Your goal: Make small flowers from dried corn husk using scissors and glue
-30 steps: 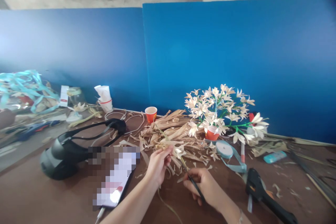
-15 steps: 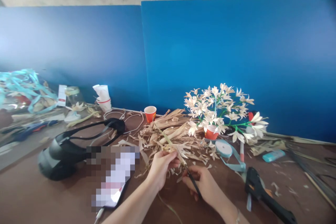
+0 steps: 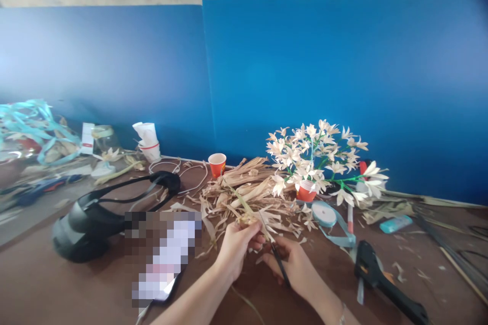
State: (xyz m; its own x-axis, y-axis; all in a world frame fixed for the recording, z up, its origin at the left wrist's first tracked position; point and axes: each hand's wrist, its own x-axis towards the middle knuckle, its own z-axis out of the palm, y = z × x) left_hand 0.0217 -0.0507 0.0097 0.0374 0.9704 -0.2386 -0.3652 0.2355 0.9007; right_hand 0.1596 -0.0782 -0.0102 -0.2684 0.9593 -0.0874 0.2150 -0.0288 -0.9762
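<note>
My left hand (image 3: 237, 251) pinches a small bundle of pale dried corn husk (image 3: 247, 221), with a long thin strip rising from it toward the husk pile. My right hand (image 3: 292, 266) grips slim black scissors (image 3: 280, 265), their upper end beside the bundle, and most of the handles are hidden by my fingers. Just beyond both hands lies a heap of dried husk strips (image 3: 247, 195). Behind it, cream husk flowers on green stems (image 3: 314, 155) rise from a red paper cup (image 3: 306, 192).
A pixelated phone (image 3: 163, 259) lies left of my hands, beside a black headset (image 3: 84, 226). A pale blue ribbon roll (image 3: 323, 214) and a black glue gun (image 3: 375, 274) sit to the right. Husk scraps litter the brown table (image 3: 76, 284) before a blue board (image 3: 305, 71).
My hands have drawn closer together, with the husk bundle now nearer the scissors. The whole view has tilted slightly, and the table objects sit a little further left.
</note>
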